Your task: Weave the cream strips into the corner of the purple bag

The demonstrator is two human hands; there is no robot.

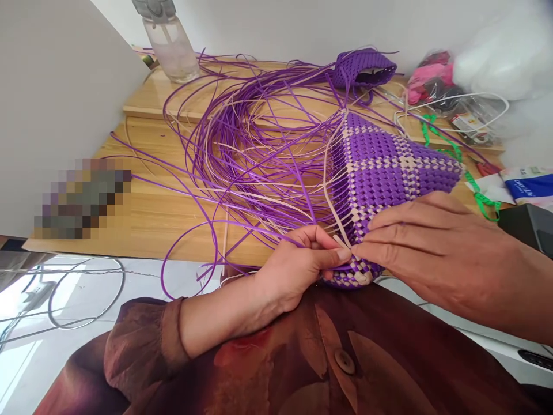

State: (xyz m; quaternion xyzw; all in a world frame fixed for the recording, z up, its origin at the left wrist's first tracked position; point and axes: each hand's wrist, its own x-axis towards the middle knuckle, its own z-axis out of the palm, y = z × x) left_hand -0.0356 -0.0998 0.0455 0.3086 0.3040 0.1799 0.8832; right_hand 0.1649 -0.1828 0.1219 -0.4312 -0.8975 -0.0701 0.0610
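Observation:
A half-woven purple and cream basket (pixel 384 173) lies on its side on the wooden table (pixel 151 213), its near edge resting against my lap. My left hand (pixel 298 262) is closed, pinching a cream strip (pixel 334 216) at the basket's near edge. My right hand (pixel 432 248) lies over the basket's near corner, fingertips pressed together on the weave right beside my left thumb. Many loose purple strips (pixel 246 144) fan out from the basket's open end across the table.
A clear water bottle (pixel 170 40) stands at the back left. A smaller purple woven piece (pixel 363 68) sits at the back. Pink material (pixel 430 78), white wire, a green cord (pixel 449 153) and a blue-and-white pack (pixel 529 185) crowd the right. Wire rings (pixel 84 291) lie lower left.

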